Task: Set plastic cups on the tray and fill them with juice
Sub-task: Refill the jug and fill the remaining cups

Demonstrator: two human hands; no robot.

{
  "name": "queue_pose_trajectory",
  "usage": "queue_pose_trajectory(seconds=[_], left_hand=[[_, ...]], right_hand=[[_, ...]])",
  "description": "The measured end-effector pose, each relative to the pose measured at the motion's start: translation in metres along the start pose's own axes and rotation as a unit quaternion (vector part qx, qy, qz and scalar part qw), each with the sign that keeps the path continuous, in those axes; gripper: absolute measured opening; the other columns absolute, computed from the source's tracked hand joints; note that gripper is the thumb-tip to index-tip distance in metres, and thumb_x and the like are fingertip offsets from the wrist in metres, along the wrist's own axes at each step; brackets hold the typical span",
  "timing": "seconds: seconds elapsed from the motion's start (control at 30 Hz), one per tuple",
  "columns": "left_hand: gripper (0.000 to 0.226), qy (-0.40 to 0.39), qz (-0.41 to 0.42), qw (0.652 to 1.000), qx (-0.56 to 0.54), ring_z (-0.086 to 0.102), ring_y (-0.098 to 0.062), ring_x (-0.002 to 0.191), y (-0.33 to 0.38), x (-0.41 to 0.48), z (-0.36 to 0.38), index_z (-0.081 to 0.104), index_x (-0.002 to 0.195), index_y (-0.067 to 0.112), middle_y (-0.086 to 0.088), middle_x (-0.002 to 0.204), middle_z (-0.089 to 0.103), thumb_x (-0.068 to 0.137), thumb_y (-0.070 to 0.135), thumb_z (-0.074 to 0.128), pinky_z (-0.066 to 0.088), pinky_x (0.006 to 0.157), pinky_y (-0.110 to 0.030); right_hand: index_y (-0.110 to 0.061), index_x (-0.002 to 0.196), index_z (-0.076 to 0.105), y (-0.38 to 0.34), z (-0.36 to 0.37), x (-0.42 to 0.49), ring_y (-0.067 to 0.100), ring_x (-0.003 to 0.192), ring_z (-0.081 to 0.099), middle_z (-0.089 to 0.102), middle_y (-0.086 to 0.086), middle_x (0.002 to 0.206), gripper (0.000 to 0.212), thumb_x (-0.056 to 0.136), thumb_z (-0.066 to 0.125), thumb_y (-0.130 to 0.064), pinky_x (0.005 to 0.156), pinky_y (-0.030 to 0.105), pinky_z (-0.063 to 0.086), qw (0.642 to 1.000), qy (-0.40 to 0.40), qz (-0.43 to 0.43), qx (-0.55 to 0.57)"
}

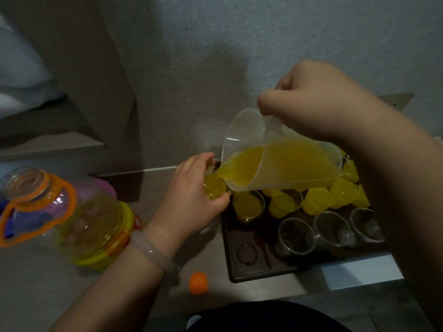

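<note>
At centre right of the frame, the right hand (318,101) has its fingers clenched round the handle of a translucent plastic measuring jug (282,161). The jug is tipped with its spout down to the left, so orange juice runs into a small clear plastic cup (214,188). The left hand (191,200) grasps that cup between its fingers and thumb, probably to steady so light a thing under the stream.

The cup sits at the upper left corner of the dark rectangular tray (242,262); the hand hides whether it stands on the tray or is lifted. Just to its right, rows of juice-filled cups (316,200) stand close together. Three empty clear cups (296,236) wait nearer the lower edge, in easy reach for the next pours.

At lower left a large clear juice bottle with an orange handle (93,226) lies on its side on the bench (36,283). Its round orange cap (198,282) lies apart at lower centre.

The jug and right forearm cover the far rows, so the cup count is uncertain, and the dim, blurred picture hides fill levels.
</note>
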State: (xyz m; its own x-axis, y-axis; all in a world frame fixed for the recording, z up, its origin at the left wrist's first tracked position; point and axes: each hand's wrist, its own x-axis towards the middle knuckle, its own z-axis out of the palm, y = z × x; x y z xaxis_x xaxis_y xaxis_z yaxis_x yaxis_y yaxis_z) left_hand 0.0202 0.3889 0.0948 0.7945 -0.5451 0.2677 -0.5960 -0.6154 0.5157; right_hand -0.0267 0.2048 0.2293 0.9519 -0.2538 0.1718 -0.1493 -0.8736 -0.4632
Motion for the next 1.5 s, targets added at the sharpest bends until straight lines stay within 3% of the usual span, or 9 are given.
queue_pose_trajectory(seconds=[0.6, 0.7, 0.8, 0.93, 1.07, 1.27, 1.5], left_hand=[[0.076, 0.018, 0.003, 1.0, 0.005, 0.046, -0.015, 0.122, 0.006, -0.007, 0.001, 0.045, 0.136, 0.014, -0.001, 0.129, 0.052, 0.07, 0.031, 0.077, 0.027, 0.1, -0.015], [0.076, 0.026, -0.001, 1.0, -0.002, 0.047, -0.015, 0.12, 0.008, -0.007, 0.001, 0.045, 0.136, 0.013, -0.002, 0.128, 0.052, 0.07, 0.029, 0.078, 0.026, 0.097, -0.011], [0.075, 0.039, -0.002, 0.999, -0.018, 0.049, -0.015, 0.116, 0.009, -0.007, -0.001, 0.047, 0.134, 0.013, -0.002, 0.125, 0.053, 0.069, 0.029, 0.079, 0.027, 0.094, -0.009], [0.075, 0.053, -0.006, 0.998, -0.037, 0.049, -0.009, 0.112, 0.012, -0.009, -0.003, 0.047, 0.134, 0.011, -0.003, 0.125, 0.054, 0.069, 0.027, 0.079, 0.031, 0.094, -0.009], [0.074, 0.073, -0.016, 0.995, -0.061, 0.044, 0.002, 0.104, 0.015, -0.013, -0.004, 0.048, 0.133, 0.011, 0.005, 0.117, 0.052, 0.068, 0.025, 0.08, 0.025, 0.086, 0.006], [0.073, 0.072, -0.02, 0.995, -0.07, 0.052, -0.001, 0.1, 0.023, -0.021, -0.002, 0.051, 0.128, 0.014, 0.006, 0.112, 0.055, 0.065, 0.04, 0.075, 0.032, 0.086, 0.001], [0.072, -0.018, 0.009, 0.998, -0.061, 0.043, 0.006, 0.101, 0.033, -0.037, 0.006, 0.046, 0.132, 0.016, 0.01, 0.114, 0.044, 0.069, 0.031, 0.077, 0.029, 0.085, 0.005]], right_hand=[[-0.011, 0.063, 0.053, -0.002, -0.005, -0.006, 0.02, 0.056, 0.033, 0.036, 0.008, 0.06, 0.032, 0.078, 0.055, -0.039, 0.055, 0.036, 0.028, 1.0, 0.002, 0.008, 0.003], [0.0, 0.066, 0.054, 0.0, -0.006, -0.007, 0.021, 0.055, 0.035, 0.042, 0.01, 0.062, 0.041, 0.078, 0.055, -0.039, 0.056, 0.037, 0.029, 1.0, 0.007, 0.009, 0.013], [0.009, 0.081, 0.06, 0.005, -0.008, -0.008, 0.021, 0.056, 0.039, 0.047, 0.011, 0.065, 0.048, 0.078, 0.056, -0.039, 0.057, 0.037, 0.032, 0.999, 0.015, 0.013, 0.038], [0.004, 0.065, 0.056, 0.013, -0.009, -0.013, 0.019, 0.052, 0.036, 0.043, 0.009, 0.056, 0.039, 0.077, 0.059, -0.033, 0.054, 0.036, 0.03, 0.993, 0.025, 0.029, 0.112], [-0.011, 0.051, 0.048, 0.026, -0.007, -0.023, 0.014, 0.039, 0.033, 0.038, -0.005, 0.038, 0.033, 0.076, 0.06, -0.028, 0.049, 0.029, 0.029, 0.975, 0.058, 0.064, 0.207], [-0.004, 0.055, 0.049, 0.045, -0.007, -0.04, 0.016, 0.04, 0.03, 0.036, 0.001, 0.043, 0.028, 0.075, 0.058, -0.022, 0.041, 0.02, 0.022, 0.926, 0.136, 0.114, 0.332], [-0.017, 0.041, 0.043, 0.061, -0.011, -0.054, 0.012, 0.034, 0.032, 0.034, -0.004, 0.039, 0.04, 0.078, 0.056, -0.017, 0.041, 0.018, 0.021, 0.834, 0.216, 0.183, 0.474]])
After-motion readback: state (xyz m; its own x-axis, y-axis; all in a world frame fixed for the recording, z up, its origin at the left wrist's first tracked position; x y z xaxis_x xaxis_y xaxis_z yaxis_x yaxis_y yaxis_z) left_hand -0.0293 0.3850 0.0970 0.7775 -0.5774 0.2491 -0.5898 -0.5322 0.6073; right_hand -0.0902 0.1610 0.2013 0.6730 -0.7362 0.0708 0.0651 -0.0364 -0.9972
